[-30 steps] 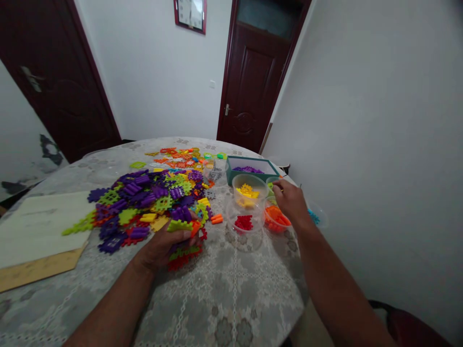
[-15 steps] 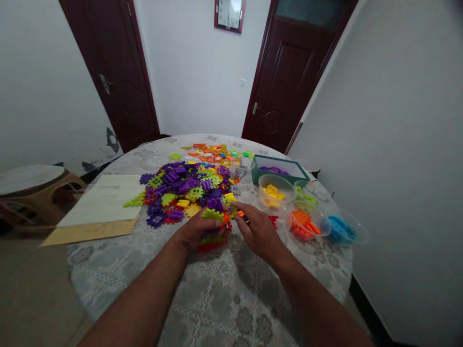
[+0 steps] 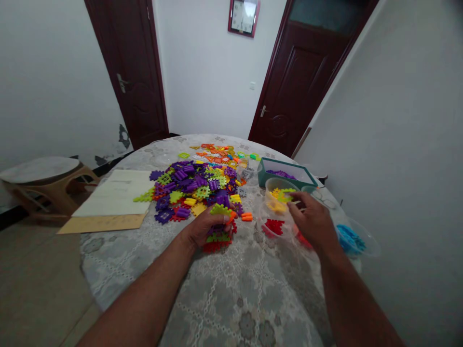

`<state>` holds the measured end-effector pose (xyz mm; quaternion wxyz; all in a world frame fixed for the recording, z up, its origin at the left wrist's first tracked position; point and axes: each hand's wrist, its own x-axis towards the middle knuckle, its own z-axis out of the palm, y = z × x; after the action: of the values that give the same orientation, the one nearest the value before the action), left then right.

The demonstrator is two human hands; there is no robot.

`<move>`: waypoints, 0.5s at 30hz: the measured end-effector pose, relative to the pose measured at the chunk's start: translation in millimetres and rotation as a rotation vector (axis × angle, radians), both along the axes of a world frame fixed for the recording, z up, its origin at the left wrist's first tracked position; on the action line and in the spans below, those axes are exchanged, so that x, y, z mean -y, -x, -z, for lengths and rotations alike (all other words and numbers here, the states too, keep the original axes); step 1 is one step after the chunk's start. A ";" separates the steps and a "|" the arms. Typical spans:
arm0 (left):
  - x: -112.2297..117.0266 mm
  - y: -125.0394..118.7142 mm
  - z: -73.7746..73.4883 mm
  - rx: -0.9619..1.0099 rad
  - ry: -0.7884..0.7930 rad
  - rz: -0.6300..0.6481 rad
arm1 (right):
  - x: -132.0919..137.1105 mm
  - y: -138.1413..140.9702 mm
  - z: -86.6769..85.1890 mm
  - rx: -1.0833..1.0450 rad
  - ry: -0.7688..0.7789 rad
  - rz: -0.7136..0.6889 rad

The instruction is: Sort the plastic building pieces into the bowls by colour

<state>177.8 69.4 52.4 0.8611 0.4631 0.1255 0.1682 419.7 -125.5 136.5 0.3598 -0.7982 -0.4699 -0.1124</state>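
Note:
My left hand (image 3: 202, 228) is curled around a stack of interlocking plastic tiles (image 3: 218, 230), green on top with purple, orange and red below, resting on the table. My right hand (image 3: 314, 220) reaches over the clear bowls and pinches a lime-green tile (image 3: 287, 195) at its fingertips, above the bowl of yellow pieces (image 3: 277, 198). A bowl of red pieces (image 3: 274, 226) sits just below that hand. A big pile of purple, green, yellow and orange tiles (image 3: 195, 185) lies beyond my left hand.
A teal box with purple pieces (image 3: 284, 172) stands behind the bowls; a bowl of blue pieces (image 3: 352, 239) sits near the table's right edge. Two loose orange pieces (image 3: 247, 217) lie mid-table. A board with paper (image 3: 112, 202) lies left; a low stool (image 3: 43, 180) stands on the floor.
My right hand went from the bowls to the stack in my left hand, then back over the bowls carrying a lime-green tile. The camera view swung left.

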 end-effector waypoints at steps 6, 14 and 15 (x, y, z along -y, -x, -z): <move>-0.9 0.6 -1.5 0.007 0.012 0.020 | 12.9 -106.3 3.4 0.242 0.208 0.482; -2.4 2.5 1.1 -0.004 -0.019 0.049 | 4.7 -88.8 11.6 0.214 0.160 0.389; -1.9 3.0 1.0 -0.005 -0.030 0.056 | 0.3 -72.7 11.1 0.182 0.119 0.295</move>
<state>174.7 71.2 51.4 0.8581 0.4798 0.1119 0.1447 492.4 -125.8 125.4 0.2476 -0.8649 -0.3841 -0.2076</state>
